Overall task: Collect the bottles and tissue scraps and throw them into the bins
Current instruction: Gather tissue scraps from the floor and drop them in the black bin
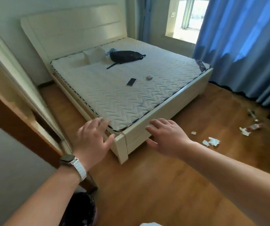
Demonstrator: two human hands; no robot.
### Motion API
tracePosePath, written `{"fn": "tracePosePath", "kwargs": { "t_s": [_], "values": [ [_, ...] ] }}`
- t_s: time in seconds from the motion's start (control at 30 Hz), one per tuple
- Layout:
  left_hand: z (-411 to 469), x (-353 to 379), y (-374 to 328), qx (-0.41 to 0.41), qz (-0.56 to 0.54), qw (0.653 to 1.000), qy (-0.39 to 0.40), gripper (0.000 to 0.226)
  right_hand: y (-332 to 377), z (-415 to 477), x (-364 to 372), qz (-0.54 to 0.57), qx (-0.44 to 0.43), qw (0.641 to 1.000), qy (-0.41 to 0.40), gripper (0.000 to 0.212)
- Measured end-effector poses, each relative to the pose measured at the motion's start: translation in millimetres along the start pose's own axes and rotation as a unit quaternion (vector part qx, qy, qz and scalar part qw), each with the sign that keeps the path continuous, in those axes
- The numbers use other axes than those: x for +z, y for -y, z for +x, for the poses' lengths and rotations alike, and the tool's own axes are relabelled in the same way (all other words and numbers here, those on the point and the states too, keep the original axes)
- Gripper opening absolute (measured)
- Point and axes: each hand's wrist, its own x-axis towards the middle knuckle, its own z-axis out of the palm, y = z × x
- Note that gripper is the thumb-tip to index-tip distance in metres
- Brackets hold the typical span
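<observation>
1. Nearest, at the bottom edge, a dark bin [82,209] lined with a black bag stands on the wooden floor [147,185], partly hidden behind the left forearm; a white object just right of it is cut off by the frame.
2. The left hand [93,137], with a white-strapped watch [73,162] on its wrist, is held out palm down, fingers spread, holding nothing.
3. The right hand [168,136] reaches forward the same way, fingers splayed and empty, over the bed's foot corner.
4. To the right on the floor lie tissue scraps [212,141], apart from both hands, with a small scrap [193,132] nearby.
5. Farther right lies a crushed bottle [253,127] among more tissue, and beyond it another small item too blurred to identify.
6. On the mattress [114,95] lie a dark phone [131,81], a small pale object [149,77] and a black bag [126,56].
7. Blue curtains [245,46] hang at the back.
</observation>
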Motion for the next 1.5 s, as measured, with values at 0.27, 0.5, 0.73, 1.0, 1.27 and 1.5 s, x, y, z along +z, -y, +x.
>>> {"fn": "tracePosePath", "kwargs": {
  "t_s": [0.27, 0.5, 0.73, 1.0, 1.27, 1.5],
  "values": [
    [72.2, 29.3, -103.6, 0.112, -0.003, 0.993, 0.048, 0.057, -96.6, -48.6, 5.6, 0.02, 0.121, 0.991, -0.049, 0.052],
    [124.7, 62.9, -154.0, 0.218, -0.003, 0.973, 0.082, 0.056, -137.6, -70.6, 22.0, 0.012, 0.214, 0.975, -0.064, 0.043],
    [206.2, 111.1, -187.7, 0.313, -0.035, 0.943, 0.108, 0.056, -187.1, -57.0, 29.4, -0.005, 0.314, 0.948, -0.047, 0.044],
    [329.9, 142.5, -195.7, 0.416, -0.066, 0.9, 0.112, 0.054, -240.5, 12.5, 13.5, -0.029, 0.384, 0.923, -0.011, 0.051],
    [407.3, 173.5, -227.3, 0.479, -0.092, 0.864, 0.124, 0.052, -278.8, 41.6, 18.1, -0.018, 0.459, 0.888, -0.008, 0.052],
    [453.4, 214.1, -289.6, 0.528, -0.09, 0.834, 0.134, 0.05, -337.0, 25.3, 32.1, -0.003, 0.507, 0.862, 0.002, 0.048]
  ]
}}
